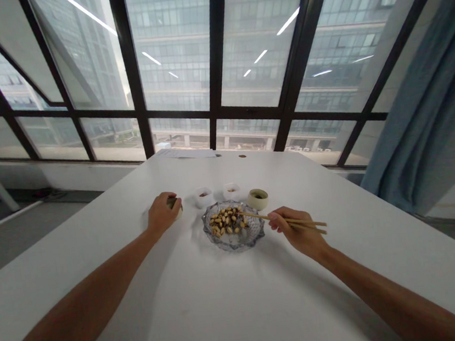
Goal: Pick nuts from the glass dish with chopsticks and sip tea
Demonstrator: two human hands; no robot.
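My right hand (299, 232) is closed around a pair of wooden chopsticks (306, 223). Their tips reach into a clear, scallop-edged glass bowl (257, 234), at the heap of pistachio-like nuts (227, 221) in it. Whether the tips pinch a nut is too small to tell. On the left, my left hand (164, 211) is wrapped around a small greenish cup (179, 213), mostly hidden by the fingers. A similar pale green cup (258, 200) stands behind the bowl's right side. Two small white dishes (203, 197) with a few bits in them sit behind the bowl.
The white table (212, 316) stretches towards large framed windows. Papers (186, 153) lie at its far edge, near a round hole (242, 156) in the tabletop. A blue curtain (423, 108) hangs at the right.
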